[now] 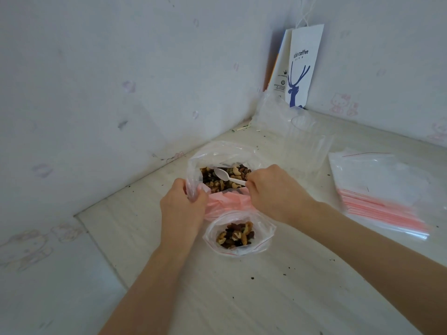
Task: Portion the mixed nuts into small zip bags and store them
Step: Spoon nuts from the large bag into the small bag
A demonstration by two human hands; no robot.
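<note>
The large nut bag (217,151) is gripped at its rim by the curled fingers of the left hand (182,204). A white spoon (223,175) is pinched by its handle in the right hand (271,189), its bowl over the mixed nuts (217,184) inside. A small zip bag (262,232), open and partly filled, is stood on the tabletop (217,298) just in front. Empty zip bags (387,194) are stacked to the right.

spoon (229,178) handle inside right hand (273,192), zip bag stack (382,204) blurred (edge-cropped)

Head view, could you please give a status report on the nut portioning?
Left hand grips big nut bag rim. Right hand holds spoon inside. Small zip bag open, part filled. Nothing blocking.
</note>
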